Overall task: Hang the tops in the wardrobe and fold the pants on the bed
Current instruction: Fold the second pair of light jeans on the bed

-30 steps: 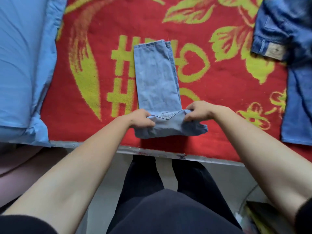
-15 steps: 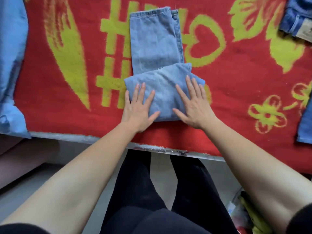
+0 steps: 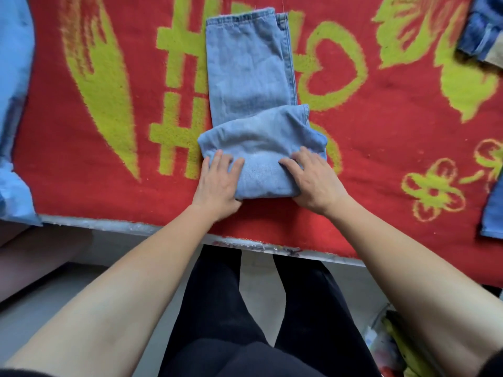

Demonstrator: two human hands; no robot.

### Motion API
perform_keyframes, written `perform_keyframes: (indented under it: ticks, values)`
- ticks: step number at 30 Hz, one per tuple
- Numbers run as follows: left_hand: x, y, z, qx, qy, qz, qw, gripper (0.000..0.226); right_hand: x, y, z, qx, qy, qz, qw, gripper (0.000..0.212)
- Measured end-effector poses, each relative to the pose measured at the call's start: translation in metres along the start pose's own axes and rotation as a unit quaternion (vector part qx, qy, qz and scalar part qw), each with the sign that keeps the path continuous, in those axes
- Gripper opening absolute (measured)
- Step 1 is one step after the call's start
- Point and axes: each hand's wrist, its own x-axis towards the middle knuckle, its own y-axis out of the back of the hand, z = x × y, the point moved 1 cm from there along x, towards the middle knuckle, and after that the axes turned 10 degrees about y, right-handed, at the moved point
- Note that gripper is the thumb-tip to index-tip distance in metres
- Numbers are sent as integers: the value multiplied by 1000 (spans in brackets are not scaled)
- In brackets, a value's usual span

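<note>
I'm curling my left hand and right hand round the jeans' folded end, gripping it to turn it toward the hems.

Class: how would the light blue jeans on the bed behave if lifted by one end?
Probably floppy: the light blue jeans bend softly into a rounded fold under the left hand and right hand. Likely to unfold when lifted. Unlikely to slide on the fuzzy blanket.

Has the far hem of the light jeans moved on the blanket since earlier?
No. The hem still lies just past the yellow character's upper bar.
</note>
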Motion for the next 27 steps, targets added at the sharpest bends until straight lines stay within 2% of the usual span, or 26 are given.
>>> perform_keyframes:
  ticks: [3, 6, 10, 12, 13, 15, 18, 20, 23, 27]
  values:
    - [16, 39, -10, -157, 91, -31, 983, 55, 18, 47, 9, 109, -57, -44, 991, 60]
    - [46, 90, -27, -220, 126, -8, 967, 45, 52, 108, 25, 168, -86, -36, 981, 53]
    - [102, 151, -48, -330, 174, 76, 925, 52, 108, 172, 47, 180, -104, 134, 969, 50]
    - [130, 166, -59, -352, 215, 154, 898, 55, 137, 182, 61, 189, -147, 213, 947, 60]
    - [141, 169, -63, -339, 232, 188, 892, 58, 151, 181, 68, 186, -174, 223, 941, 64]
    - [155, 166, -65, -296, 249, 188, 903, 61, 170, 168, 78, 172, -219, 163, 946, 63]
    - [155, 142, -55, -209, 198, 101, 952, 59, 171, 133, 77, 164, -220, 43, 961, 55]
    - [151, 124, -48, -156, 164, 96, 969, 59, 163, 113, 70, 124, -218, 59, 966, 62]
    - [156, 101, -41, -123, 151, 113, 974, 60, 162, 86, 65, 16, -185, 98, 978, 67]
    - [187, 64, -44, -117, 172, 17, 978, 63, 181, 45, 80, -7, -205, 22, 979, 68]
